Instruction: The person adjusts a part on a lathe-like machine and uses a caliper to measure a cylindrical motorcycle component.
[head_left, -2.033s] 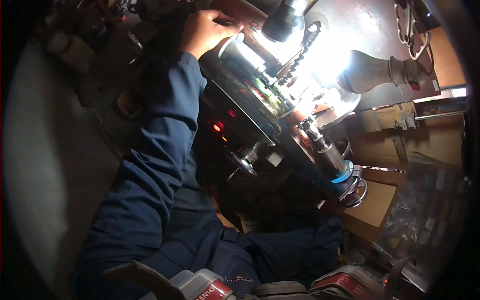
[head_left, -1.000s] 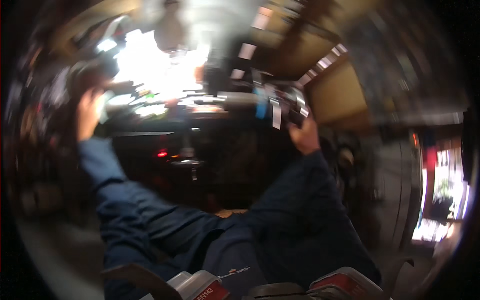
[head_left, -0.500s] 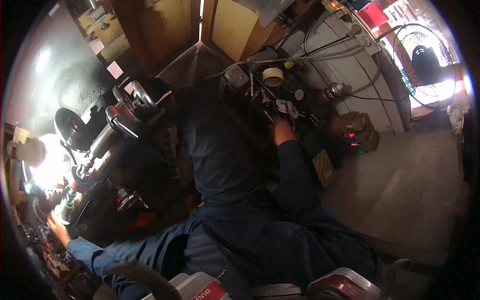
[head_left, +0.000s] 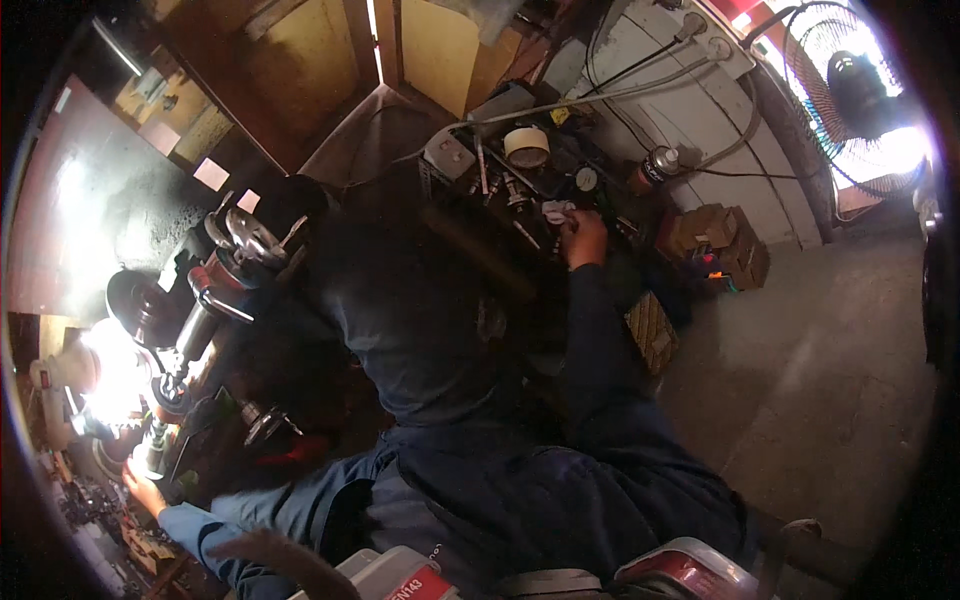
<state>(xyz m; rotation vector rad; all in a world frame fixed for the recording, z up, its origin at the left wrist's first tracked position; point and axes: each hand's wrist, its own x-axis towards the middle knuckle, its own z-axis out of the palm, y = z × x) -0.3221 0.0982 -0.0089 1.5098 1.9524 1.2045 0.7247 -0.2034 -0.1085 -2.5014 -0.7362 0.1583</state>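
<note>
At the far left, my left hand [head_left: 145,490] has its fingers around the lower end of a shiny metal spindle [head_left: 154,446] on a machine. A bright lamp [head_left: 112,375] glares beside it and washes out detail. My right hand [head_left: 585,242] reaches onto a cluttered bench top, fingers closed on a crumpled whitish rag [head_left: 557,211]. Around that hand lie a metal shaft-like tool [head_left: 516,192], a round dial gauge [head_left: 586,179] and a roll of tape [head_left: 526,147]. Shadow hides part of both grips.
A spray can [head_left: 657,165] and cardboard boxes [head_left: 715,240] stand right of the bench. Cables [head_left: 640,92] cross above the tools. A fan [head_left: 850,95] is at the upper right. Machine handles [head_left: 250,240] jut out at the left; a wooden block [head_left: 652,332] is by my right arm.
My right hand has moved up and slightly right, onto the rag. My left hand remains at the spindle. The whole view has shifted slightly.
</note>
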